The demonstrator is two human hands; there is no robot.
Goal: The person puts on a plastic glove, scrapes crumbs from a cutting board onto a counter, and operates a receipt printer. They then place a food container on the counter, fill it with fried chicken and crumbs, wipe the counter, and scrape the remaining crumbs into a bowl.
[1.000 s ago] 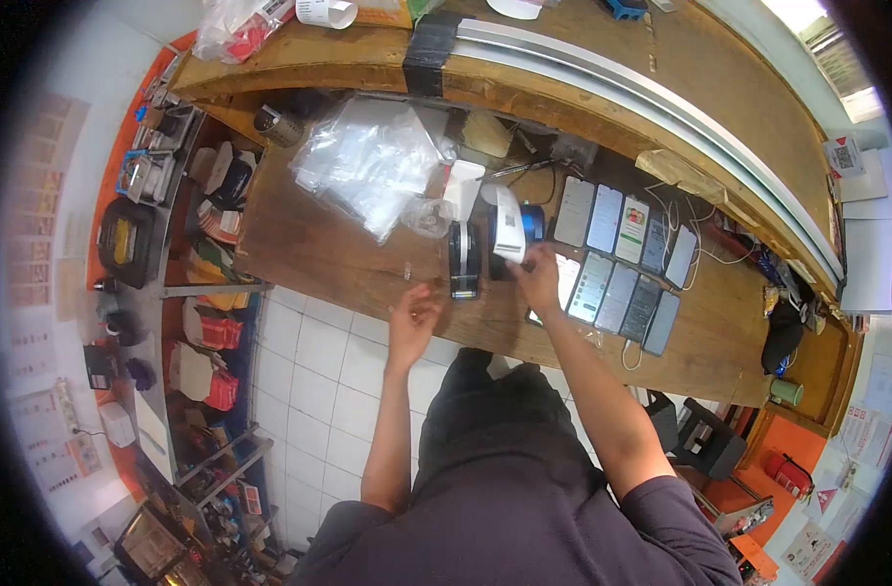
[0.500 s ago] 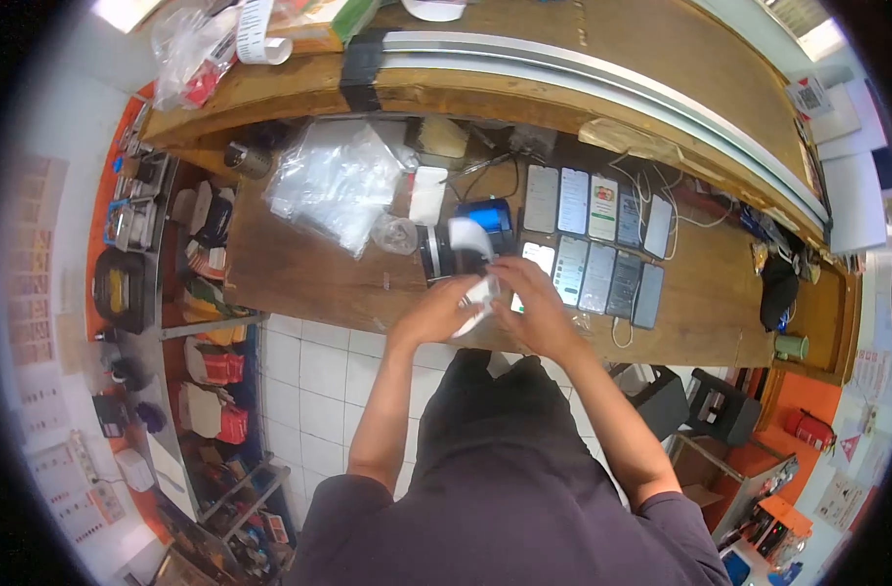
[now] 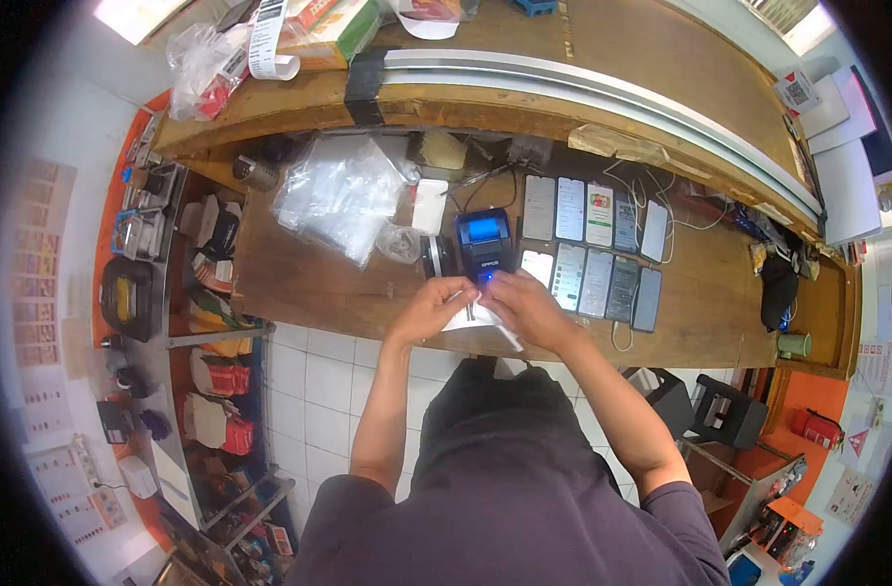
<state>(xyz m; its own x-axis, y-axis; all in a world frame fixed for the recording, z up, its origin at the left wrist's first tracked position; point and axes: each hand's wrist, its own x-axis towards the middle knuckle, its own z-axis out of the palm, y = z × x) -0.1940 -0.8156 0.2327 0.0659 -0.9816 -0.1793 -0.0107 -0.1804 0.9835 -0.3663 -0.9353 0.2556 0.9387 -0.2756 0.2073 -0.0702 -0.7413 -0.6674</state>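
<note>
Close to the front edge of the wooden table, my left hand (image 3: 433, 311) and my right hand (image 3: 530, 309) pinch a white paper slip (image 3: 473, 317) between their fingertips. The slip hangs below the fingers, with dark print on part of it. Just beyond my hands stands a small black receipt printer (image 3: 483, 256), its top lit blue. To its left is a black roll with a pale band (image 3: 436, 257), perhaps tape. Several smartphones (image 3: 596, 217) lie in two rows to the right of the printer, the nearest one partly behind my right hand.
Clear plastic bags (image 3: 337, 190) lie at the table's left, near a white phone-shaped item (image 3: 428, 206). A raised wooden shelf (image 3: 524, 112) overhangs the back. White cables (image 3: 666, 200) loop around the phones. A green cup (image 3: 792, 344) stands at right.
The white paper, earlier blurred and partly raised over the printer, is now lower between my fingers. My hands have come closer together, and the printer's front shows.
</note>
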